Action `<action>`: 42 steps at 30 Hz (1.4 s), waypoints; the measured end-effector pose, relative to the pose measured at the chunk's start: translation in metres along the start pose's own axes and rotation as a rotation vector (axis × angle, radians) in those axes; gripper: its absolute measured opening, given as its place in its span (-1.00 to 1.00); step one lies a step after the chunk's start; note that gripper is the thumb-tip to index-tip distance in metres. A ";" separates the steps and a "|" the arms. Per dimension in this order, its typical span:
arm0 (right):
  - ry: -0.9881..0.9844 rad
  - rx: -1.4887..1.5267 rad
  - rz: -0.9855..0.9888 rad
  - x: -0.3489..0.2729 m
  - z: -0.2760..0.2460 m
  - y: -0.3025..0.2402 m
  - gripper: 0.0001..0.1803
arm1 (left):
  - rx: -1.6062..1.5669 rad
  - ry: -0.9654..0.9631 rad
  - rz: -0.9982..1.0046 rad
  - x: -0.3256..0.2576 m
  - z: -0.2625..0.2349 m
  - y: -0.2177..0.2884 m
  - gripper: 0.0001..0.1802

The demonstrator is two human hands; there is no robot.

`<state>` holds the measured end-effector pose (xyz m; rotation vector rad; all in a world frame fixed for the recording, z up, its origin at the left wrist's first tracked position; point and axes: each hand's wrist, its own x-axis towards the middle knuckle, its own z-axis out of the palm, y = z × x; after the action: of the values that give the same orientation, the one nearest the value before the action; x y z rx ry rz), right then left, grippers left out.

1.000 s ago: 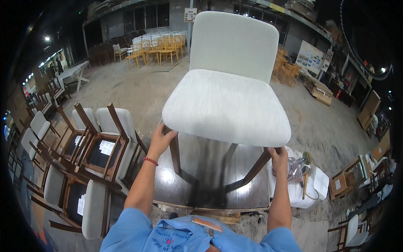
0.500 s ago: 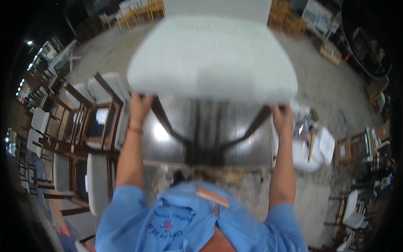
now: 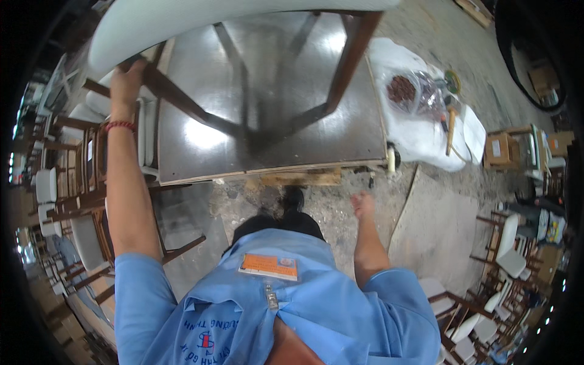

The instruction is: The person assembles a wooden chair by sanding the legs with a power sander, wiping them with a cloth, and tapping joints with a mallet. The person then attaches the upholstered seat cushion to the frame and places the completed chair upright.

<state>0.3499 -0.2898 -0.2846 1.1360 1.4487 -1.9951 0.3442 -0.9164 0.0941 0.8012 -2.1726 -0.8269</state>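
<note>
One chair was raised at twelve o'clock: pale padded seat, smooth, rounded at the edges, on dark wooden legs. The left hand had its fingers wrapped around one leg at ten o'clock. The right hand hung empty, fingers loosely curled. One glossy dark tabletop lay below the chair.

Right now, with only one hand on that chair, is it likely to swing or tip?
Probably yes. The chair is raised over the table, and only the left hand grips a leg, near one corner, so it looks off balance. The right hand hangs free. Its wooden legs look stiff, and one arm bearing it suggests moderate weight.
</note>
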 end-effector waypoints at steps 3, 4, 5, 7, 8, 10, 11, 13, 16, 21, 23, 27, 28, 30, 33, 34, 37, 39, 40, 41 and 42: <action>0.190 0.330 -0.048 0.020 0.016 -0.040 -0.58 | 0.054 -0.098 0.048 0.008 0.015 0.015 -0.53; 0.156 0.345 -0.086 0.017 0.012 -0.041 -0.58 | -0.019 -0.099 0.037 0.004 0.013 0.009 -0.53; 0.121 0.362 -0.130 0.010 0.008 -0.039 -0.58 | -0.094 -0.101 0.028 0.001 0.010 0.003 -0.52; 0.032 0.226 -0.159 -0.013 0.026 -0.029 -0.56 | -0.050 -0.020 0.044 -0.004 0.003 -0.008 -0.53; 0.020 0.081 -0.187 -0.039 0.040 -0.026 -0.54 | 0.009 -0.016 0.072 -0.008 0.008 0.001 -0.54; -0.131 -0.215 -0.431 -0.084 0.088 -0.044 -0.46 | -0.024 -0.044 0.035 -0.014 0.003 0.002 -0.52; -0.217 -0.323 -0.662 -0.089 0.108 -0.059 -0.40 | -0.017 -0.103 0.020 -0.015 0.008 0.019 -0.49; -0.272 -0.432 -0.885 -0.129 0.190 -0.118 -0.22 | 0.019 -0.132 -0.009 -0.035 -0.005 0.024 -0.50; -0.325 -0.494 -1.291 -0.110 0.259 -0.174 -0.14 | 0.013 -0.146 0.051 -0.056 -0.002 0.033 -0.56; -0.109 -0.282 -1.254 -0.049 0.305 -0.196 -0.68 | -0.437 0.044 0.115 -0.075 0.027 0.017 -0.74; -0.163 -0.267 -1.260 -0.031 0.324 -0.208 -0.71 | -0.530 0.082 0.110 -0.072 0.044 0.019 -0.76; -0.281 -0.337 -1.259 0.014 0.374 -0.254 -0.72 | -0.508 0.178 0.069 -0.053 0.080 0.028 -0.75; -0.295 -0.374 -1.272 0.032 0.383 -0.263 -0.73 | -0.506 0.220 0.058 -0.048 0.089 0.033 -0.76; -0.342 -0.451 -1.203 0.070 0.396 -0.274 -0.71 | -0.470 0.292 0.050 -0.038 0.109 0.044 -0.77; -0.328 -0.442 -1.251 0.107 0.424 -0.293 -0.72 | -0.348 0.370 0.078 -0.030 0.135 0.061 -0.78; -0.342 -0.454 -1.276 0.116 0.433 -0.303 -0.74 | -0.292 0.392 0.102 -0.029 0.141 0.065 -0.78; -0.411 -0.503 -1.210 0.131 0.455 -0.323 -0.76 | -0.228 0.442 0.092 -0.029 0.161 0.077 -0.80; -0.456 -0.499 -1.130 0.137 0.464 -0.334 -0.77 | -0.211 0.473 0.075 -0.029 0.172 0.086 -0.82; -0.449 -0.525 -1.133 0.140 0.467 -0.339 -0.75 | -0.224 0.472 0.067 -0.029 0.176 0.088 -0.83; -0.440 -0.550 -1.137 0.143 0.469 -0.343 -0.73 | -0.197 0.478 0.073 -0.029 0.179 0.090 -0.82; -0.434 -0.575 -1.136 0.145 0.470 -0.344 -0.70 | -0.166 0.484 0.079 -0.031 0.179 0.093 -0.82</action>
<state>-0.1572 -0.5800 -0.1464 -0.4871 2.4228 -1.9348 0.1998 -0.7798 0.0478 0.7368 -1.6751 -0.6791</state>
